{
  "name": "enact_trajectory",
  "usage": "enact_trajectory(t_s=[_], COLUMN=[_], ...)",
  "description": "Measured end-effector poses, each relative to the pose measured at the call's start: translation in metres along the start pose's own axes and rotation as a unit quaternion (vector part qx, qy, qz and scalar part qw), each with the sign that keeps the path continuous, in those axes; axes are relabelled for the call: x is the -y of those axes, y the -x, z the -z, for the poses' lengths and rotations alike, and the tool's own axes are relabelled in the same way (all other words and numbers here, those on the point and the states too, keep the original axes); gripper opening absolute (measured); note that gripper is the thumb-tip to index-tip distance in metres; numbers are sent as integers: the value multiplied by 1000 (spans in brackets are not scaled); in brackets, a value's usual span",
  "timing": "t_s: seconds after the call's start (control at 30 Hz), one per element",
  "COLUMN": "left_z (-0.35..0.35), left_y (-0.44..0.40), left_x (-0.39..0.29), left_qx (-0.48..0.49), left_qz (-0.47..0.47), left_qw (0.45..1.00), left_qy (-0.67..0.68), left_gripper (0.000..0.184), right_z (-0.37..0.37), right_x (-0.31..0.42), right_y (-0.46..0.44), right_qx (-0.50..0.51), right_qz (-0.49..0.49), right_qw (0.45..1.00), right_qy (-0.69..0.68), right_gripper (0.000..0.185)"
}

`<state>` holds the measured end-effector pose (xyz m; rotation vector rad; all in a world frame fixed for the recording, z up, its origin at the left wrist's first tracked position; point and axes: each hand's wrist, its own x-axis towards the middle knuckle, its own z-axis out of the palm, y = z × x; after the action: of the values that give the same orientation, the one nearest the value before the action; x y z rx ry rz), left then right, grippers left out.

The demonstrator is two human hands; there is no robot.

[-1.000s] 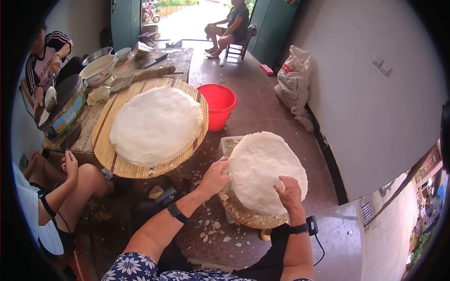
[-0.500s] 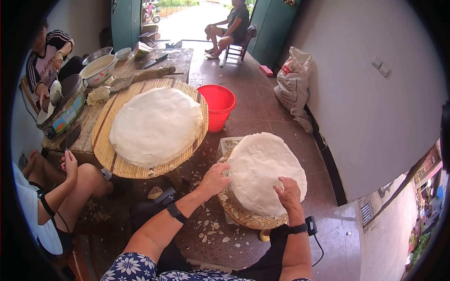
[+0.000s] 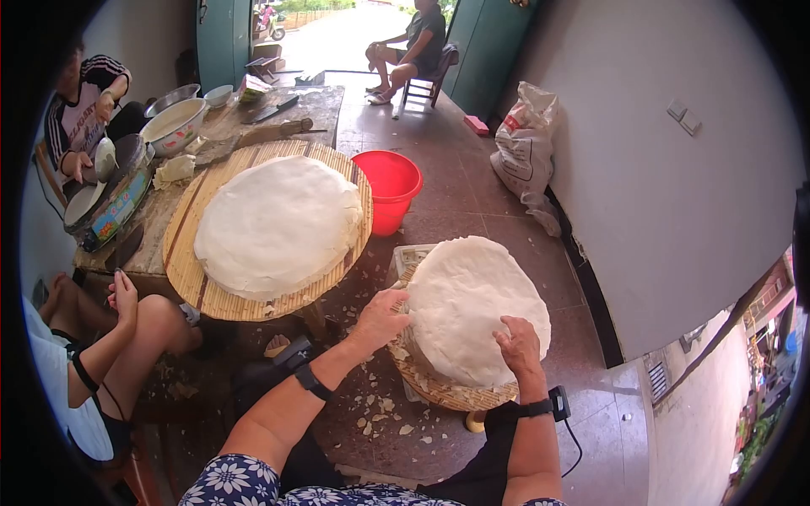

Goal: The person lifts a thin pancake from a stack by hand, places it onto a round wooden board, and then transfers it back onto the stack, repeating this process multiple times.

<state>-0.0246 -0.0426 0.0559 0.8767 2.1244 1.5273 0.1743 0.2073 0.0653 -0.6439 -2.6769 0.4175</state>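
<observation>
A round stack of thin white flatbreads [image 3: 468,299] lies on a woven bamboo mat [image 3: 413,375] in front of my knees. My left hand [image 3: 381,319] is at the stack's left edge, its thumb and fingers a little apart. My right hand [image 3: 520,346] rests on the right front part of the top sheet, fingers pointing left, thumb slightly apart. No lifted sheet shows in either hand. A second, wider flatbread stack [image 3: 274,228] sits on a larger round bamboo mat [image 3: 181,244] to the left.
A red bucket [image 3: 392,190] stands behind the mats. On the wooden table [image 3: 316,110] are a basin [image 3: 173,126], a knife [image 3: 274,110] and a round griddle [image 3: 105,202], where a person holds a ladle. Another person sits at left. A white sack [image 3: 527,143] leans at the wall; scraps litter the floor.
The view has shifted slightly. Both my hands stay at about the same places on the stack. At the griddle, the person's ladle has moved a little.
</observation>
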Motion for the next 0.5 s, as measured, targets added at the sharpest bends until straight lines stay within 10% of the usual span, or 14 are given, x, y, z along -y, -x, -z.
enact_trajectory(t_s=[0.5], left_z=[5], left_y=[1], left_x=[3], left_qx=[-4], left_qz=[-6], left_qw=[1000], left_qy=[0], left_gripper=[45], right_z=[-1], right_x=[0], right_y=[-2], right_qx=[13], right_qz=[-9], right_qw=[1000], right_qy=[5], right_gripper=[35])
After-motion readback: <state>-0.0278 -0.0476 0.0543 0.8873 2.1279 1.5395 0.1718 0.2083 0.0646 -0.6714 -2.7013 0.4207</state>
